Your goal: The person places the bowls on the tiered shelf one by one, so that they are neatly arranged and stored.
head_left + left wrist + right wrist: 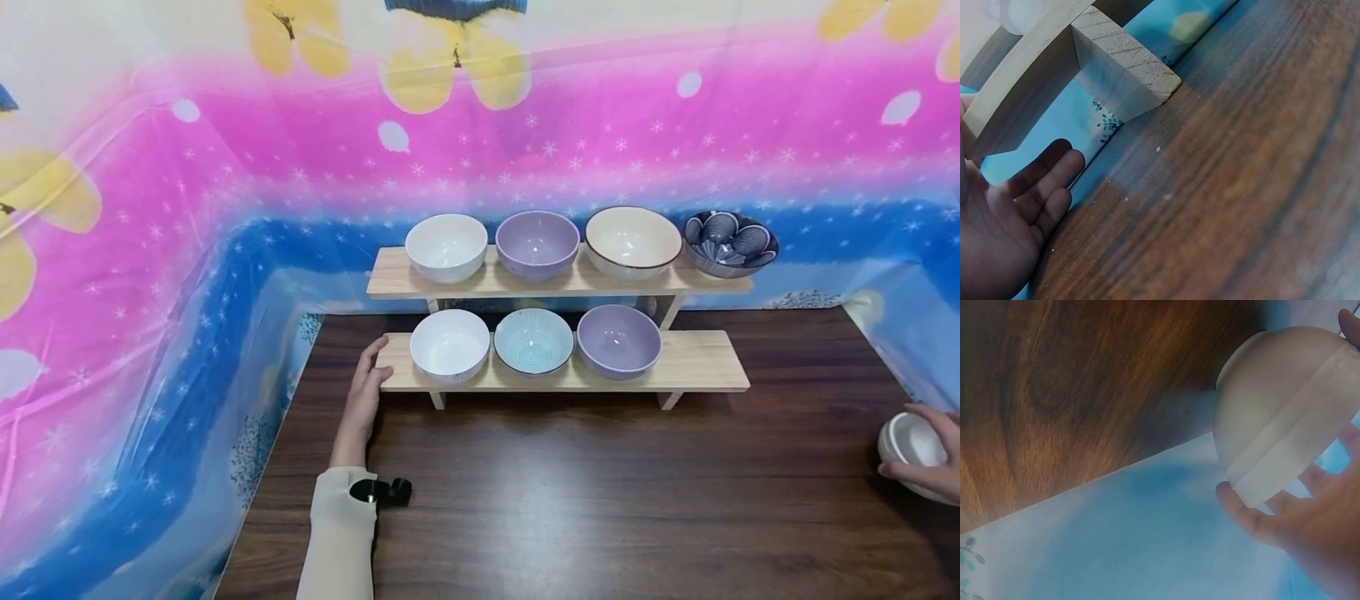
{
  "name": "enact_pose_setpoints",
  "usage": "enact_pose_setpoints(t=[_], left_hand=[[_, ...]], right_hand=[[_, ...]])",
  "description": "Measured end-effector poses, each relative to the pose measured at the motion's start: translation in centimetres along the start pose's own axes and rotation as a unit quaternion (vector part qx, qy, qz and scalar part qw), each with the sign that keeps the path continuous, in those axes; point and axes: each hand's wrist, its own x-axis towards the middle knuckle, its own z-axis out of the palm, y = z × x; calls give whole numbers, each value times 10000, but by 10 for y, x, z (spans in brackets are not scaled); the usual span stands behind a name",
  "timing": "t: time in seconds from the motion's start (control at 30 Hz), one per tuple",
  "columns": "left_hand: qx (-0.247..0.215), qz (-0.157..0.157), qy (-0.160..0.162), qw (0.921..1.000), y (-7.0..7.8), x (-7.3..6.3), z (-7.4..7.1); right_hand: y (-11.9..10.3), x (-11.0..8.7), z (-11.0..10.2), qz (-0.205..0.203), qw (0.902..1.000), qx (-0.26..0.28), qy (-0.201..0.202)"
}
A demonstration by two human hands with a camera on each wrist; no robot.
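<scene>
At the left end of the lower tier of a wooden two-tier shelf (705, 360), my left hand (366, 392) grips the board's end between thumb and index finger. Its other fingers (1054, 181) extend loosely beneath the board in the left wrist view. At the right edge of the head view, my right hand (933, 458) holds nested white bowls (892, 442) by the rim, tilted, fingers and thumb spread around them. The right wrist view shows the bowls' pale outer side (1279, 394) over the table edge. Part of the right hand is out of the head view.
A white bowl (450, 346), a turquoise bowl (533, 342) and a purple bowl (618, 342) line the lower tier. Above stand white (446, 247), purple (537, 244) and cream (633, 242) bowls, plus a dark patterned bowl (731, 243) holding small patterned pieces. Patterned cloth surrounds the brown table (540, 500).
</scene>
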Motion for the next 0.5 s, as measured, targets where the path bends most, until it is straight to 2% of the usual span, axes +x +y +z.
enact_pose_setpoints(t=[0.07,0.27,0.33,0.5], left_hand=[[-3,1,-3,10000,-1,0,0],[-44,28,-50,10000,-2,1,0],[-55,26,-63,10000,-2,2,0],[-17,55,-19,10000,-1,4,0]], right_hand=[[-2,0,0,-96,9999,-56,2],[-4,-5,2,-530,9966,429,471],[-6,-5,2,-608,9956,487,520],[-20,-5,-4,-369,9992,-52,114]])
